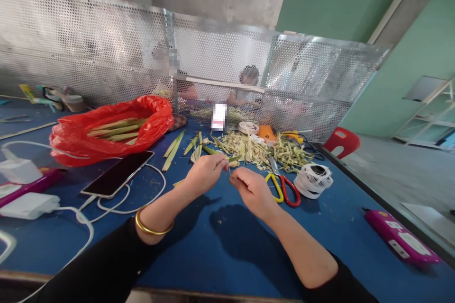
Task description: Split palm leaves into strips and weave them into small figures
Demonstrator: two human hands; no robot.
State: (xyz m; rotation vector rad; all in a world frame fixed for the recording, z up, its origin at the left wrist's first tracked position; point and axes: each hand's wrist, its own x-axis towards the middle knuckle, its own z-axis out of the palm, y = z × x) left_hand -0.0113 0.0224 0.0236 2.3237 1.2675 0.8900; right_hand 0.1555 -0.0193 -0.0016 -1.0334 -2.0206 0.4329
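My left hand (pixel 206 170) and my right hand (pixel 251 189) meet above the blue table (pixel 220 241), fingers pinched together on something thin between them that is too small to name. A gold bangle (pixel 152 227) sits on my left wrist. Just beyond my hands lies a heap of pale green leaf strips and scraps (pixel 259 149). Scissors with one yellow and one red handle (pixel 282 184) lie right of my right hand, next to a white spool of tape or string (pixel 314 179).
A red plastic bag holding green stalks (pixel 113 128) lies at the left, a phone (pixel 119 174) on a white cable before it. A purple power strip (pixel 400 239) sits at the right edge. A perforated metal screen (pixel 213 61) stands behind; people sit beyond it.
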